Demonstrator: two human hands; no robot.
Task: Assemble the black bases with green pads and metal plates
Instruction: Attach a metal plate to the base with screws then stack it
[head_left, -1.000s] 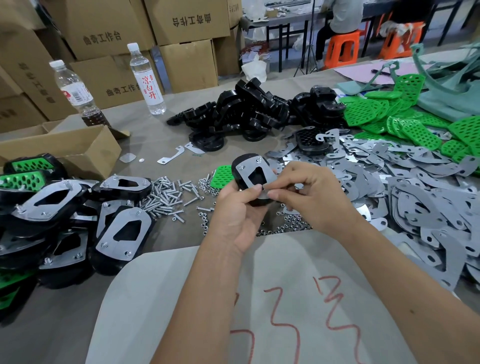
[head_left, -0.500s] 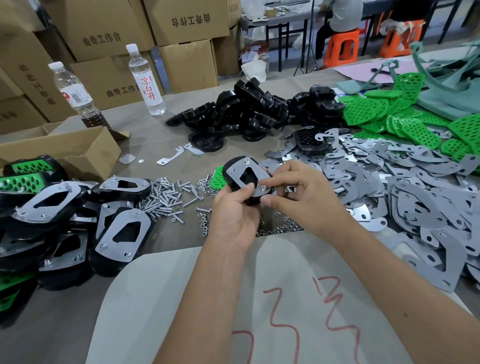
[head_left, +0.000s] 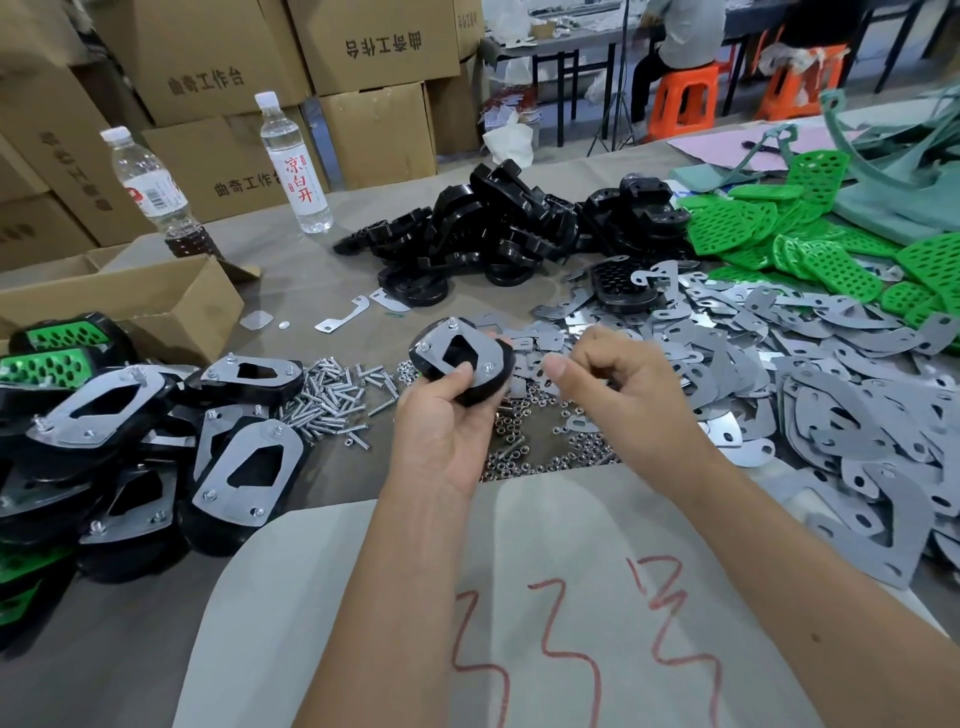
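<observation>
My left hand grips a black base with a metal plate bolted on top, held above the table centre. My right hand hovers just right of it with fingers curled, apart from the base; whether it holds a small part is hidden. Loose screws and nuts lie under and left of my hands. Black bases are piled at the back, green pads at the back right, metal plates across the right.
Finished assemblies are heaped at the left by an open cardboard box. Two water bottles stand behind, before stacked cartons. A grey sheet with red marks lies near me. A person sits on an orange stool far back.
My right hand has let go of the plate's edge and drawn back to the right. My left hand has tilted the assembly and shifted it slightly left.
</observation>
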